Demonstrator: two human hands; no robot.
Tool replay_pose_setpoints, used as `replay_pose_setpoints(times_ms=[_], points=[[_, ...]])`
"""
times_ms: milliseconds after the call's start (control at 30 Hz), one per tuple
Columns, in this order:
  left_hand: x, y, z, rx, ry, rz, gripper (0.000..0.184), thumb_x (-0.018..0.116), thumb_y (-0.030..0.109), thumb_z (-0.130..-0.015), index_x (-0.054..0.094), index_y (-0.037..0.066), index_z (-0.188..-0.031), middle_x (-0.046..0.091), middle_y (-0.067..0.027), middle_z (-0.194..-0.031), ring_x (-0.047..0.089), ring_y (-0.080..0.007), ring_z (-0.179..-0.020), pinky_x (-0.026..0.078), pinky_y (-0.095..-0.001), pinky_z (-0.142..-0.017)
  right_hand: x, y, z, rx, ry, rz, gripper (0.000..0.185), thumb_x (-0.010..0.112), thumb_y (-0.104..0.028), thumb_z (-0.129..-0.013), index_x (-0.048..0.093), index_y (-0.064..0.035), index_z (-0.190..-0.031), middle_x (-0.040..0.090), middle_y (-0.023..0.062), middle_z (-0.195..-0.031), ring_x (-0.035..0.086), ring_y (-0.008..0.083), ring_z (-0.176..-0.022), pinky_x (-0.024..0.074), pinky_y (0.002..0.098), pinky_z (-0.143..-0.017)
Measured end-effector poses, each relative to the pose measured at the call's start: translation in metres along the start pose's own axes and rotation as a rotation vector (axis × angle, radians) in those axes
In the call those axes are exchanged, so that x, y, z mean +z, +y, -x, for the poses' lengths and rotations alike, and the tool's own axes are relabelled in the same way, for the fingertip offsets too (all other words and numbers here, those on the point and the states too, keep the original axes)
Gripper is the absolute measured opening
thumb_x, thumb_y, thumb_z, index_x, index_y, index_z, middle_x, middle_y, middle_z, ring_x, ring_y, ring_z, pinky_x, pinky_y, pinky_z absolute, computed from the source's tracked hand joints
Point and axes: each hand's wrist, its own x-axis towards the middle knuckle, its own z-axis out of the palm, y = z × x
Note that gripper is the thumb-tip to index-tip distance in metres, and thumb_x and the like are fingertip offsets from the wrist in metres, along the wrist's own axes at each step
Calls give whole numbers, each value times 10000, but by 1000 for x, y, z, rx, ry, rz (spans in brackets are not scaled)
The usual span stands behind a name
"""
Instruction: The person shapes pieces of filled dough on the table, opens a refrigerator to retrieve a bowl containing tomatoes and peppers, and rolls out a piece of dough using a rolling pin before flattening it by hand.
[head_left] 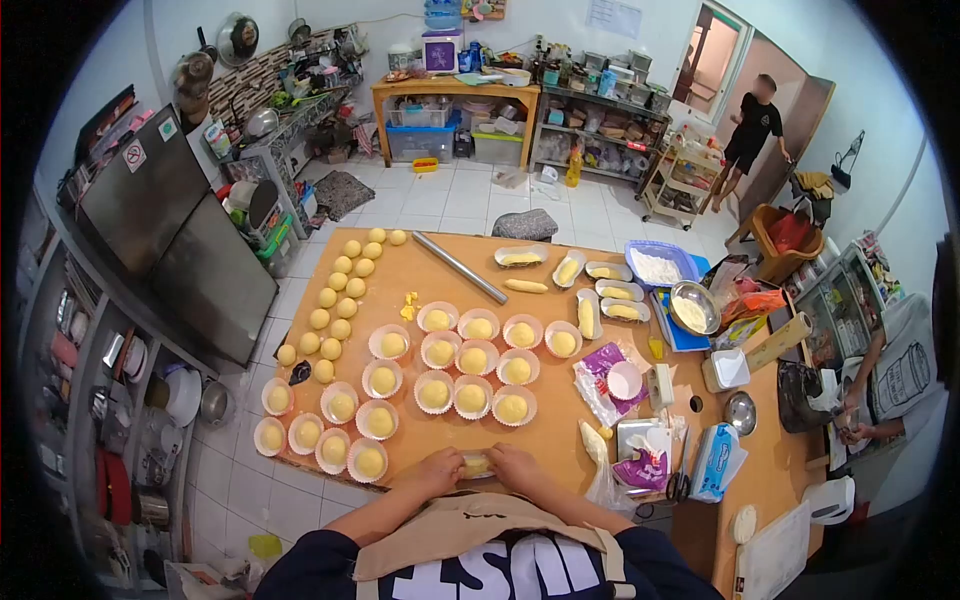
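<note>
"Where are the hands?"

"Both are at the counter's point(440, 340) near edge, left of its middle. The left hand point(437, 472) is at one end of a small oblong case point(476, 454), and the right hand point(514, 468) is at the other."

"What's in the case?"

"A strip of pale yellow dough point(476, 466)."

"Are the fingers pinching it?"

"I can't tell. They're bent in toward the case from both sides, but the backs of the hands cover most of the tips."

"And what's around them?"

"Just beyond and to the left, fluted paper cups point(433, 409) stand in loose rows, each with a round of dough. Bare dough balls point(340, 265) run along the left edge up to the far left corner. A metal rolling pin point(460, 268) lies aslant near the far edge."

"To the right?"

"More filled oblong cases toward the far edge, beside a blue basin point(691, 264) of flour. Nearer the right hand are a clear plastic bag point(601, 482), scissors point(679, 485) and a blue tissue pack point(714, 465) by the near edge."
</note>
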Motion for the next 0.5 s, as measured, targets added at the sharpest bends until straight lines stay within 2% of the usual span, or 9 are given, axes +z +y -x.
replay_pose_setpoints(times_ms=[67, 167, 267, 400, 500], points=[[4, -10, 2, 88, 23, -41, 257, 657, 160, -812, 596, 78, -1048, 631, -150, -928, 623, -341, -885, 511, -423, -768, -3, -3, -1, -19, 22, -95, 266, 675, -162, -788, 660, -78, -1040, 625, 110, -972, 629, 294, -907, 522, 410, -756], [8, 17, -6, 35, 129, 25, 238, 641, 136, -823, 590, 65, -1044, 629, -136, -897, 621, -349, -867, 509, -436, -761, -8, 21, 13, -133, 42, -127, 187, 674, -149, -778, 680, -68, -948, 628, 117, -912, 631, 307, -862, 520, 410, -738], [6, 12, 1, -7, 123, 13, 234, 629, 133, -830, 586, 47, -1044, 631, -149, -925, 618, -357, -888, 506, -444, -777, 20, 32, 10, 67, 7, -132, 178, 679, -147, -773, 686, -61, -928, 638, 120, -904, 632, 320, -852, 524, 406, -729], [2, 8, 5, 53, 163, -4, 231, 613, 132, -838, 588, 36, -1046, 633, -173, -949, 619, -359, -901, 505, -449, -784, 22, 29, 8, 131, 58, -477, 167, 674, -125, -773, 673, -56, -925, 641, 123, -897, 633, 324, -848, 526, 410, -713], [-14, 18, 8, 27, 106, 1, 195, 607, 129, -835, 610, 29, -1002, 638, -189, -926, 625, -362, -883, 505, -449, -785, 10, 18, 5, 119, 88, -453, 167, 666, -107, -769, 660, -60, -929, 642, 126, -904, 636, 326, -840, 526, 416, -703]])
